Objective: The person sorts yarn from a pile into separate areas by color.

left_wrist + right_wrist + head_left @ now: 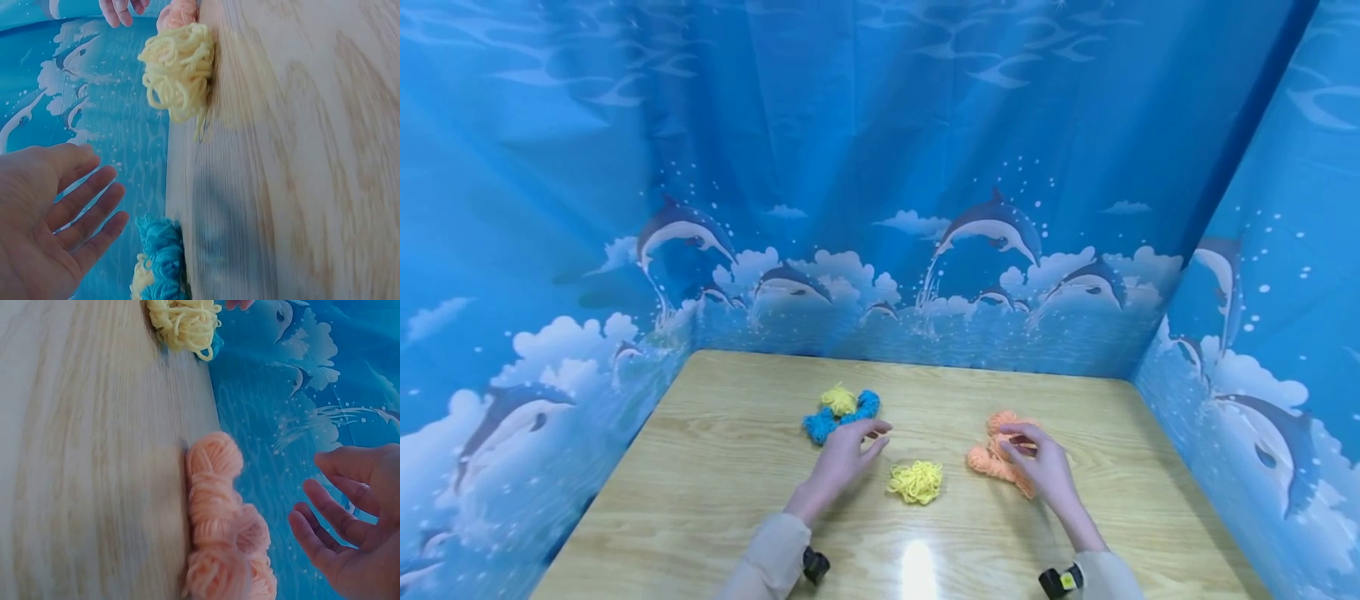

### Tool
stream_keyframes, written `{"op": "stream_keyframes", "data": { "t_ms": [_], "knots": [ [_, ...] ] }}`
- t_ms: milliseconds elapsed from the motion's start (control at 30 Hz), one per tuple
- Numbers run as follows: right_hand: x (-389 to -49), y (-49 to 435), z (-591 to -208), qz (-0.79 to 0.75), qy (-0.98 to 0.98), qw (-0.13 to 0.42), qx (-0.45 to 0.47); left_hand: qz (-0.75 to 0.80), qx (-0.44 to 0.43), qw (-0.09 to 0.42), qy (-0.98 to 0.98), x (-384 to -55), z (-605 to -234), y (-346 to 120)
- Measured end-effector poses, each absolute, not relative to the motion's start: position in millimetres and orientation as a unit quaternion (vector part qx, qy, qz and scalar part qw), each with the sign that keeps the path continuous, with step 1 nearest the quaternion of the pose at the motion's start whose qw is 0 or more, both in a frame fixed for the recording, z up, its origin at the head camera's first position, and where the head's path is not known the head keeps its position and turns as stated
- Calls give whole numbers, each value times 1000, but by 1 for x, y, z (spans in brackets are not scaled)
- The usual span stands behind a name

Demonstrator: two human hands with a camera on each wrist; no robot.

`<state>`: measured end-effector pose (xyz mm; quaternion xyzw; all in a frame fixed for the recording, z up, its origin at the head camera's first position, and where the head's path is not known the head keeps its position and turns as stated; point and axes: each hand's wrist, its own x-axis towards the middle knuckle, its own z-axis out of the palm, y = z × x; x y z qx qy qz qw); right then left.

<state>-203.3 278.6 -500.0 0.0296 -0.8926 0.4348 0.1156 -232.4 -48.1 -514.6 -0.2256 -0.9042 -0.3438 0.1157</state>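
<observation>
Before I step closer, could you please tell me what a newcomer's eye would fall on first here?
Probably the blue dolphin backdrop, rising behind and beside the wooden table. Next, the bright yarn: an orange bundle by the right hand, and a blue bundle by the left hand, with the far yellow bundle behind it. The near yellow bundle lies alone between the two.

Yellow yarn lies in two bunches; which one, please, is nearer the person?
It is the front yellow bunch, between the left hand and right hand; the back yellow bunch lies farther off, beside the blue yarn.
</observation>
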Motion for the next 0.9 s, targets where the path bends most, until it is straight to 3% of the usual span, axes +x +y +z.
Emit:
{"op": "stream_keyframes", "data": {
  "t_ms": [367, 733, 900],
  "knots": [
    [-216, 258, -499, 450, -884, 107, 67, -362, -198, 99, -906, -231, -513, -61],
    [-233, 231, -491, 469, -875, 86, 83, -373, -168, 146, -901, -235, -514, -80],
    [-241, 217, -483, 472, -873, 77, 102, -368, -143, 144, -907, -238, -515, -92]
  ]
}}
